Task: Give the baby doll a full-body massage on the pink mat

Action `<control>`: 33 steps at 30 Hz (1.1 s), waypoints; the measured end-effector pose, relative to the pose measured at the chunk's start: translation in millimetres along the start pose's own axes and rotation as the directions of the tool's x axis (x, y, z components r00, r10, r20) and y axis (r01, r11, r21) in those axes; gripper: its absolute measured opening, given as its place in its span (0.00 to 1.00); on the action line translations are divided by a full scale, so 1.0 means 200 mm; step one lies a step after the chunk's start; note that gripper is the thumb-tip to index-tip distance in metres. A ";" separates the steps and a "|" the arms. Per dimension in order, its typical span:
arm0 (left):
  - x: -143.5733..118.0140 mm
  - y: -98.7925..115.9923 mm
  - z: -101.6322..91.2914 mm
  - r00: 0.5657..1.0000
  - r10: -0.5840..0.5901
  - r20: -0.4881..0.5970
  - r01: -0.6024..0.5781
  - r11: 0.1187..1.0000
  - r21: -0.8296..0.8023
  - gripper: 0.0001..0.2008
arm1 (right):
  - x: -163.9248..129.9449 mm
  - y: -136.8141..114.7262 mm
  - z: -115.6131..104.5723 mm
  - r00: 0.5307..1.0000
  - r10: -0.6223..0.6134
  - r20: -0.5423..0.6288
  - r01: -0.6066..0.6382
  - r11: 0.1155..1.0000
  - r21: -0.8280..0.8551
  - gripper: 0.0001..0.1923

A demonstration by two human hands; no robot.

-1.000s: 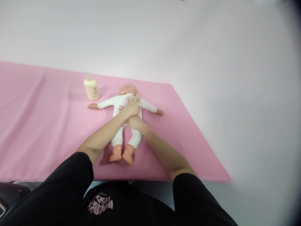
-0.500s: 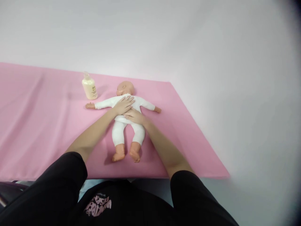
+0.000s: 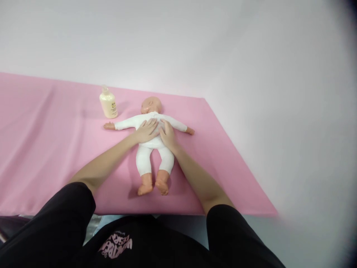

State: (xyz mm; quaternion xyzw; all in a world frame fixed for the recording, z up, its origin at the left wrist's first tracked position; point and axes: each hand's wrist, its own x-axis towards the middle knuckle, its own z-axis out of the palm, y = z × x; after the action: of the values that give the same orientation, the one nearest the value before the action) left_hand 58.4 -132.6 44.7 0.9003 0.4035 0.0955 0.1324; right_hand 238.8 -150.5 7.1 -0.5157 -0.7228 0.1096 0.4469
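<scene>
A baby doll (image 3: 152, 143) in a white suit lies on a pink-covered table, arms spread, head turned to the left and feet toward me. My left hand (image 3: 147, 131) rests flat on the left side of the doll's torso, fingers stretched out toward its chest. On the right side of the torso lies my right hand (image 3: 168, 134), fingers extended up toward the chest and thumb a little apart. Both palms face down and touch the white cloth, side by side. Neither hand grips anything.
A pump bottle (image 3: 108, 105) of pale yellow liquid stands upright beyond the doll's left-hand arm. The pink cover (image 3: 223, 175) ends at an edge on the right and at a front edge near my body. A plain pale wall or floor surrounds it.
My right hand has moved up and to the right, from crossing below my left hand to the doll's right side. My left hand has slid slightly down. The view has shifted slightly.
</scene>
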 end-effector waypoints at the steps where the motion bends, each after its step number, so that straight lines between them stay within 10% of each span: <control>1: 0.00 0.02 0.01 0.999 0.053 0.008 -0.053 0.999 0.009 0.34 | -0.01 -0.01 -0.01 1.000 -0.009 -0.009 0.009 1.000 -0.021 0.29; 6: 0.00 0.03 0.11 0.905 0.421 -0.058 -0.420 0.907 0.028 0.20 | -0.02 -0.13 -0.07 0.936 -0.221 0.275 0.244 0.968 -0.052 0.28; 13: 0.04 -0.05 0.17 0.910 0.407 -0.083 -0.409 0.912 -0.017 0.18 | 0.09 -0.09 -0.05 0.824 -0.187 0.535 0.222 0.975 0.000 0.27; 26: 0.07 -0.07 0.16 0.881 0.431 -0.196 -0.467 0.859 -0.211 0.17 | 0.18 0.06 0.05 0.919 -0.007 0.393 0.060 0.991 -0.122 0.32; 33: 0.06 -0.10 0.18 0.926 0.215 -0.311 -0.355 0.774 -0.523 0.23 | 0.15 0.07 0.03 0.929 0.125 0.349 -0.063 0.981 -0.183 0.35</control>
State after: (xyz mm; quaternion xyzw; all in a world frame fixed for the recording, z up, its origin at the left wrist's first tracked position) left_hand 61.8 -117.2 6.0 0.8522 0.2267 0.3358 0.3311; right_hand 241.0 -116.4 10.6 -0.5571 -0.7732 0.1615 0.2564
